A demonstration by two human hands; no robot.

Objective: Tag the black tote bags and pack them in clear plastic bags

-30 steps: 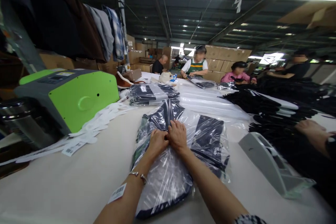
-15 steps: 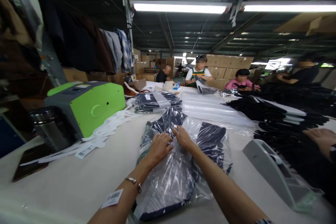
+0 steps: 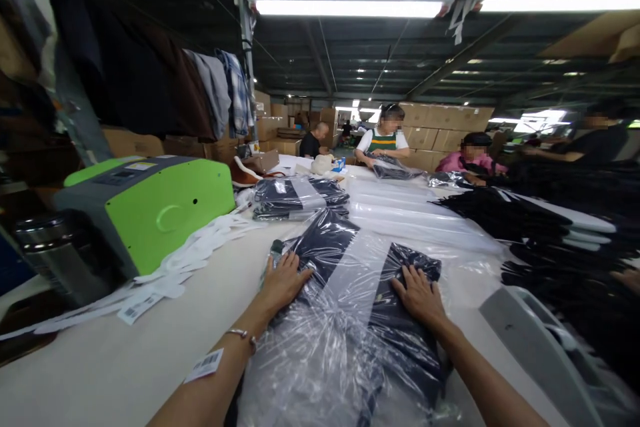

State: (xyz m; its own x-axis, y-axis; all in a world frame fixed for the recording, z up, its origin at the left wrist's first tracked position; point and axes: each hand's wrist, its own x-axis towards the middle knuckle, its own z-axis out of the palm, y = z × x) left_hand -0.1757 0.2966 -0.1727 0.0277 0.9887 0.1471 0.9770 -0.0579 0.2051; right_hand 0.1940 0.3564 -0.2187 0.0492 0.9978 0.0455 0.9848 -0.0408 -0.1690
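Clear plastic wraps a dark navy garment [image 3: 327,240] with a pale strip down its middle, lying on the white table [image 3: 210,327] before me. My left hand [image 3: 284,283] rests on the bag's upper left part, fingers spread. On its right part lies my right hand [image 3: 419,295], also with fingers apart. Neither hand grips anything. A barcode sticker [image 3: 205,365] is stuck to my left forearm. Just beyond the bag sits a stack of bagged dark garments [image 3: 300,197], with clear plastic bags [image 3: 415,210] to its right.
At left are a green and grey machine [image 3: 170,210], a steel flask [image 3: 60,257] and white labels [image 3: 200,247]. A grey dispenser [image 3: 530,340] and black garments [image 3: 565,267] occupy the right. People [image 3: 383,140] work across the table.
My hands have moved apart from the bag's centre to its left and right sides. The bagged garment looks flatter and more spread. The person opposite has lowered their bagged item.
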